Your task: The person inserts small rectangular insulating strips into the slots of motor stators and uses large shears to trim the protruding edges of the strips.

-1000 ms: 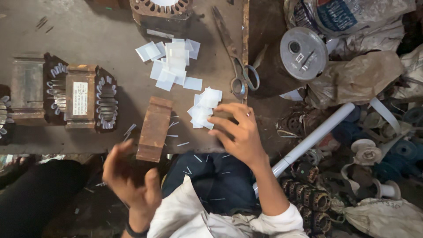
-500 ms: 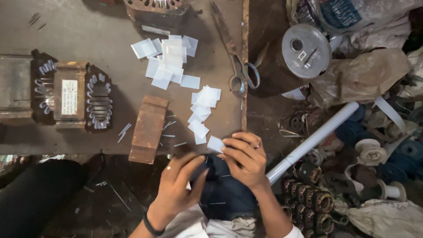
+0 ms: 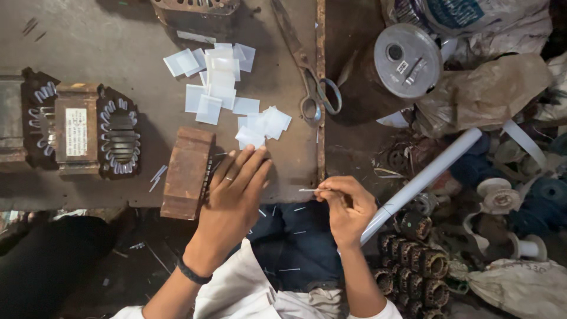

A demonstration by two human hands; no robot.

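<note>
While the worn metal bench (image 3: 88,41) fills the upper left of the head view, everything else sits on it or just off its edges. Largest on the bench are two wound motor cores with looped white wires: one (image 3: 97,131) toward its left side, another (image 3: 12,121) cut off at the left border. Off the bench's right edge stands a round grey tin (image 3: 407,62), and below the tin a long white tube (image 3: 422,183) slants down toward the person's lap. Near the bench's front edge lies a rusty block of stacked metal plates (image 3: 188,172), touching the side of the left hand.

The left hand (image 3: 233,198) lies flat, palm down, at the bench's front edge, fingers spread and closed on nothing; its fingertips reach the nearest square in a scatter of small white paper squares (image 3: 221,88) spread across the bench's middle. A pair of scissors (image 3: 310,77) lies along the bench's right rim, handles toward the person.

Just off the bench's front right corner, the right hand (image 3: 348,207) pinches a thin white strip (image 3: 310,190) between thumb and fingertips; the strip points left, level with the bench's front edge, above the dark trousers. Smaller slivers lie on the lap.
</note>
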